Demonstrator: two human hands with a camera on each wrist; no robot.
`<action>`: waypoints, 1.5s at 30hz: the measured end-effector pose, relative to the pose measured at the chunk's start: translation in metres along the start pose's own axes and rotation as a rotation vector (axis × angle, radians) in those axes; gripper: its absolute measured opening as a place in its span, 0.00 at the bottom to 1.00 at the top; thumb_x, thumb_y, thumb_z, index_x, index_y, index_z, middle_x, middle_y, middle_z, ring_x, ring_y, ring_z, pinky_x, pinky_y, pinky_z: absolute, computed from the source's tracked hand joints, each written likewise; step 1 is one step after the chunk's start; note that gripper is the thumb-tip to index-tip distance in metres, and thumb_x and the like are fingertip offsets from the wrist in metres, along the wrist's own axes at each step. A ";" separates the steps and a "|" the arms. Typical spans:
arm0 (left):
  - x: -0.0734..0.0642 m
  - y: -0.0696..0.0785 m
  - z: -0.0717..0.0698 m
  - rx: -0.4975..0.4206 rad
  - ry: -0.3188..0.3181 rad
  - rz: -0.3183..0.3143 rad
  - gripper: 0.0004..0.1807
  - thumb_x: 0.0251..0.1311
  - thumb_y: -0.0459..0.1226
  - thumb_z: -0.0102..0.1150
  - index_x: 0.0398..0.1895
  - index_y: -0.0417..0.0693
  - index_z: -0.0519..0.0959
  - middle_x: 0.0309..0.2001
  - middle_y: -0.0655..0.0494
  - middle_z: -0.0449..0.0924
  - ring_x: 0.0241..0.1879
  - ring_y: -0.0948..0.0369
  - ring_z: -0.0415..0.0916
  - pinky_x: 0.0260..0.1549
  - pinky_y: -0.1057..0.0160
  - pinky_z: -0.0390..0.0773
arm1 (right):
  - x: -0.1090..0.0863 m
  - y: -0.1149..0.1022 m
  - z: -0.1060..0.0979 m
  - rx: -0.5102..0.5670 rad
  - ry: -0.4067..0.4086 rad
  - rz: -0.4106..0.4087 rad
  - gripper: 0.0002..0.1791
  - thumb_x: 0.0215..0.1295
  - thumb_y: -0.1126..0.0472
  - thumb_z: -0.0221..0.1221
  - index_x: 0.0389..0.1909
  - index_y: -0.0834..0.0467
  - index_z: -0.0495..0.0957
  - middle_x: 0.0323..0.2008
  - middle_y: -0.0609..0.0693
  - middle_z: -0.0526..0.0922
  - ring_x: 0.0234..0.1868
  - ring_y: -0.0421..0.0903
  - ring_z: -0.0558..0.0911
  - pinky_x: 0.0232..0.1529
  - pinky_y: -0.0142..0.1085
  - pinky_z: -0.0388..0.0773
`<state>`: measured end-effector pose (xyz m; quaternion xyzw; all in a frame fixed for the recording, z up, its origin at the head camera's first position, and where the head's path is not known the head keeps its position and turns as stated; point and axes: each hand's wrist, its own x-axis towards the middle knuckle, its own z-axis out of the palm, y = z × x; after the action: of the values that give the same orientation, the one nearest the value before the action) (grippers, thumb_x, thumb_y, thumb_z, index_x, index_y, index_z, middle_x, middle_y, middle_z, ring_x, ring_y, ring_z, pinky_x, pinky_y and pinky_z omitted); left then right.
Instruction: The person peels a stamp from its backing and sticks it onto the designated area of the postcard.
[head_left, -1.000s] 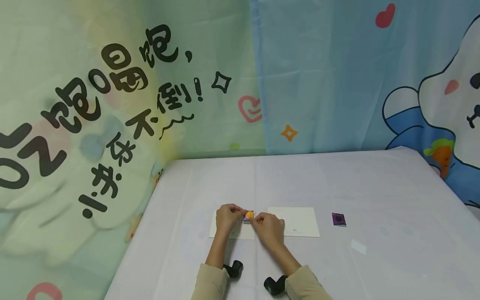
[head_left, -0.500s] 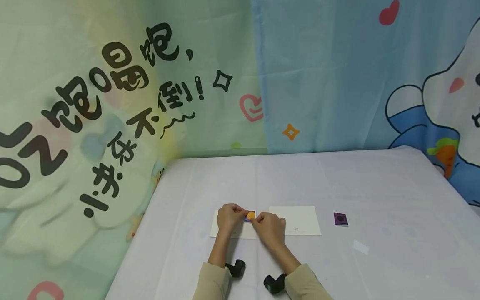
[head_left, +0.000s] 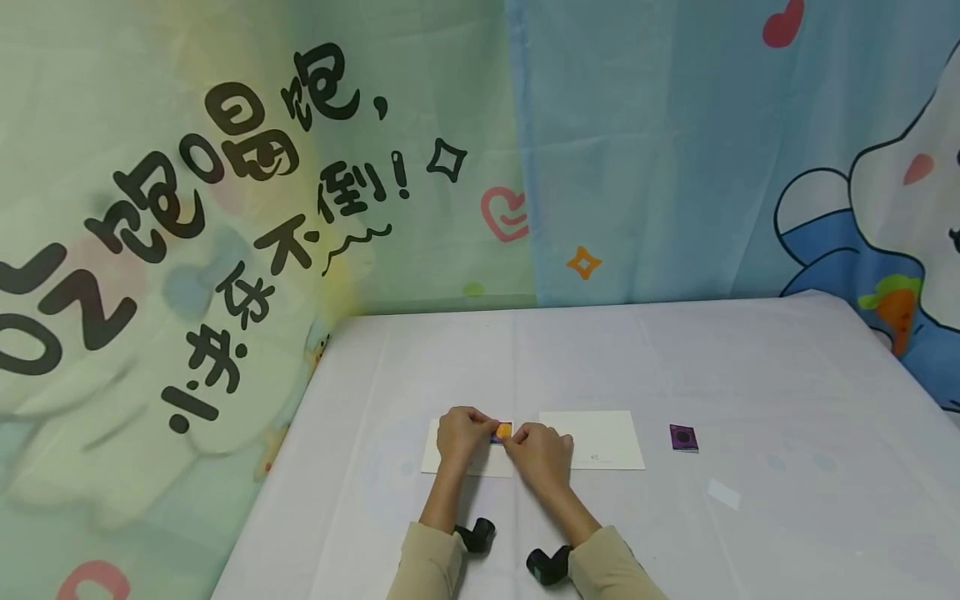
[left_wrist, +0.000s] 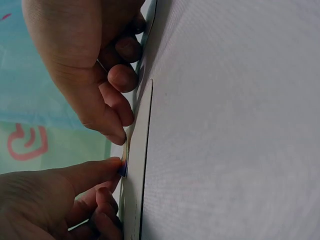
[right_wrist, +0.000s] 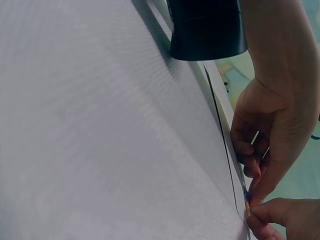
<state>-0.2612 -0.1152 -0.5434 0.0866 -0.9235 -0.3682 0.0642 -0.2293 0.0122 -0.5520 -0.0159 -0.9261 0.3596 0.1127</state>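
A small square with an orange and purple picture is between my two hands, over the right end of a white card; in the head view it looks like a sticker or small picture card. My left hand pinches its left side between thumb and finger. From the right, my right hand has its thumb and fingertip at the opposite edge. Seen from the left wrist, the square appears nearly edge-on, close above the card, with both sets of fingertips on it. Whether it touches the card cannot be told.
A second white card lies to the right, partly behind my right hand. Farther right sit a purple square with a dark round mark and a pale translucent piece. Black wrist cameras hang close to the white tablecloth.
Both hands hold almost the same pose on the orange and purple square. The whole head view has shifted slightly; nothing was let go.
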 end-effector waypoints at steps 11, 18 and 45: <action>0.001 0.000 0.001 0.002 -0.003 -0.007 0.09 0.41 0.43 0.72 0.16 0.49 0.83 0.18 0.59 0.79 0.16 0.64 0.69 0.14 0.65 0.64 | 0.001 0.001 0.001 -0.015 -0.003 -0.003 0.09 0.48 0.56 0.64 0.13 0.52 0.79 0.14 0.42 0.77 0.22 0.45 0.75 0.31 0.45 0.58; 0.001 0.000 0.001 0.016 -0.004 -0.006 0.09 0.41 0.43 0.72 0.16 0.49 0.83 0.18 0.59 0.79 0.16 0.64 0.68 0.13 0.65 0.64 | 0.001 0.002 0.003 -0.027 -0.007 -0.006 0.11 0.48 0.55 0.66 0.13 0.52 0.77 0.13 0.42 0.75 0.20 0.44 0.74 0.31 0.45 0.59; 0.001 0.002 -0.003 -0.003 -0.029 0.012 0.09 0.41 0.40 0.71 0.15 0.46 0.81 0.16 0.58 0.77 0.14 0.64 0.66 0.13 0.67 0.63 | 0.000 0.001 0.001 -0.015 -0.008 -0.025 0.16 0.50 0.57 0.66 0.10 0.53 0.72 0.10 0.42 0.69 0.18 0.43 0.71 0.30 0.44 0.57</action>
<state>-0.2623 -0.1161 -0.5396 0.0757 -0.9242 -0.3706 0.0529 -0.2296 0.0124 -0.5533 -0.0038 -0.9294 0.3513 0.1132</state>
